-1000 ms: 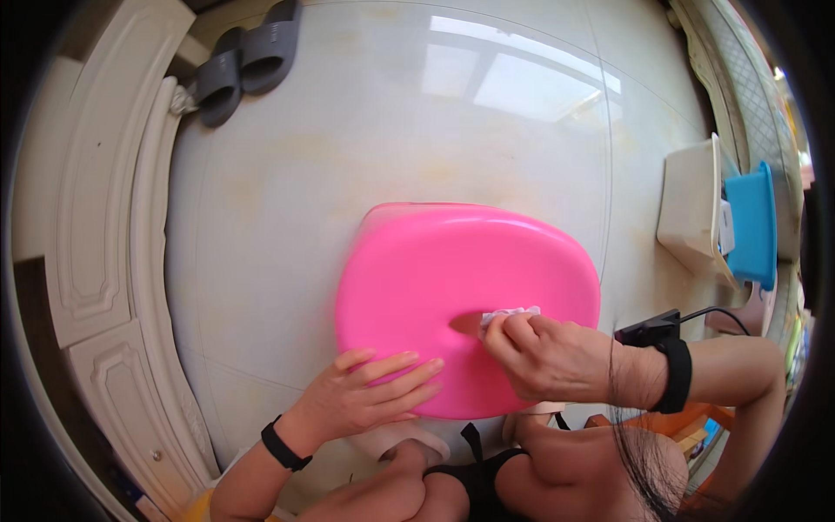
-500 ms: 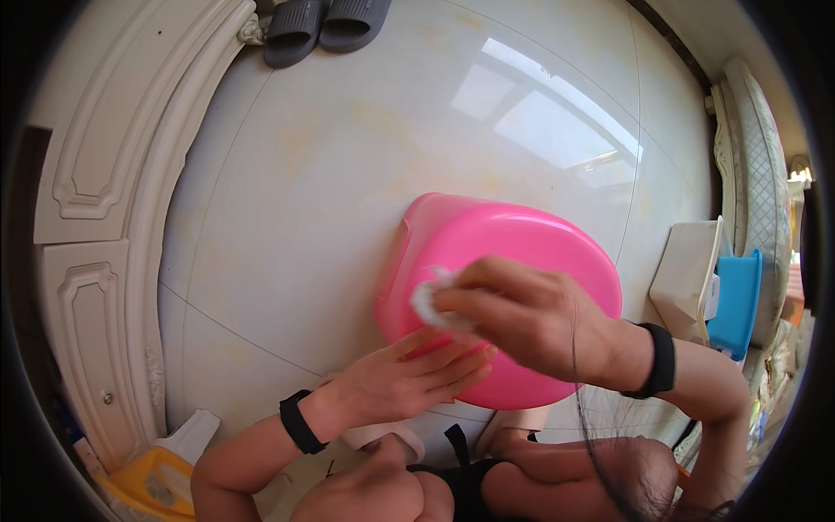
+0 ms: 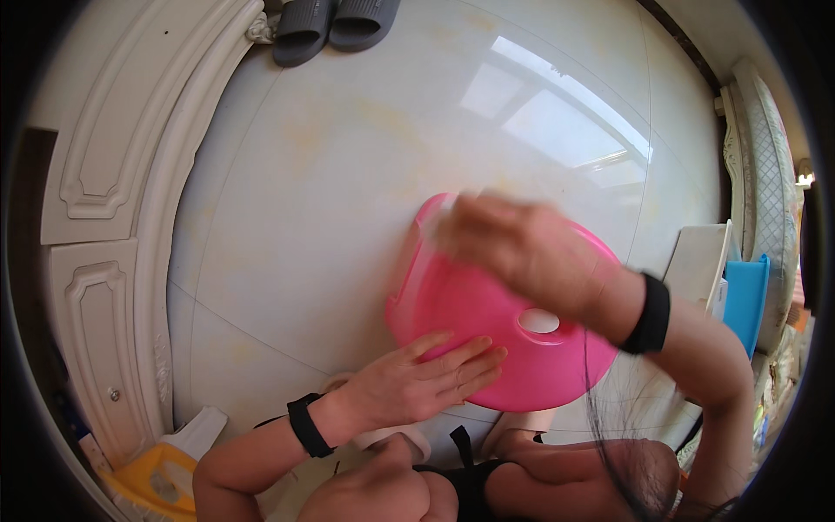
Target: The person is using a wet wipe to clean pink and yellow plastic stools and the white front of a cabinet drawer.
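Observation:
In front of me on the floor stands a pink plastic stool [image 3: 548,370] with an oval hole in its top. My left hand [image 3: 413,383] lies on the stool's near left part, fingers stretched out and spread. Over the far left part of the seat is my right hand [image 3: 535,252], its fingers closed and smeared by motion. A crumpled white tissue [image 3: 445,205] shows only faintly at its fingertips, near the stool's rim. Whether the tissue touches the surface is hard to make out. Both wrists wear black bands.
A cream cabinet [image 3: 91,304] lines the left side. Grey slippers [image 3: 304,30] lie at the far left. To the right stand a whitish bin [image 3: 696,257] and a blue container [image 3: 748,300], beside a mattress edge [image 3: 770,174]. A yellow-and-white object [image 3: 161,474] sits at lower left.
My right hand has moved away from me across the stool top with the tissue, uncovering the oval hole. My left hand stays on the near left part, fingers still spread.

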A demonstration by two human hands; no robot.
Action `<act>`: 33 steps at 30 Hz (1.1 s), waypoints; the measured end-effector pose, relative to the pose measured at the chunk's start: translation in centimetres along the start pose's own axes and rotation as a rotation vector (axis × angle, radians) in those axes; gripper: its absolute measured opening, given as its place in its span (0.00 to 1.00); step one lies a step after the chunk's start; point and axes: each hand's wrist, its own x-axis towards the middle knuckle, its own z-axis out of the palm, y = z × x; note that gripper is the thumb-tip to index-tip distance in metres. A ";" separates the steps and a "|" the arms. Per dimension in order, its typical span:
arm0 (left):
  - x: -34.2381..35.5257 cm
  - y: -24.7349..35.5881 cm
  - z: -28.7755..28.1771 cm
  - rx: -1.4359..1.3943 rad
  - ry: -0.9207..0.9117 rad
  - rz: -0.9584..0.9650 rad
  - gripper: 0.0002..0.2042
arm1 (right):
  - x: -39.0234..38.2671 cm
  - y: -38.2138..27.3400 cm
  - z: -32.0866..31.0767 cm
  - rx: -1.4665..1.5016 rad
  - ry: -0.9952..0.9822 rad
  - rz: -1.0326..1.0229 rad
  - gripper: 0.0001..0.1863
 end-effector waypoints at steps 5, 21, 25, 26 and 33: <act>-0.4 0.0 -0.1 0.079 -0.020 -0.016 0.23 | -5.4 4.3 -3.8 0.256 0.155 0.656 0.07; -9.4 2.3 -6.7 0.330 -0.174 -0.698 0.25 | -0.4 -6.7 -2.5 0.651 -0.188 0.013 0.13; -13.6 5.9 -9.2 0.393 -0.116 -0.980 0.27 | 2.6 -8.2 2.1 0.588 -0.307 -0.348 0.10; -15.3 6.9 -10.6 0.426 0.010 -1.110 0.29 | 3.1 -7.9 2.7 0.624 -0.355 -0.316 0.09; -29.1 15.7 -15.3 1.161 0.479 -1.828 0.44 | 5.1 -4.8 2.9 0.555 -0.451 -0.226 0.09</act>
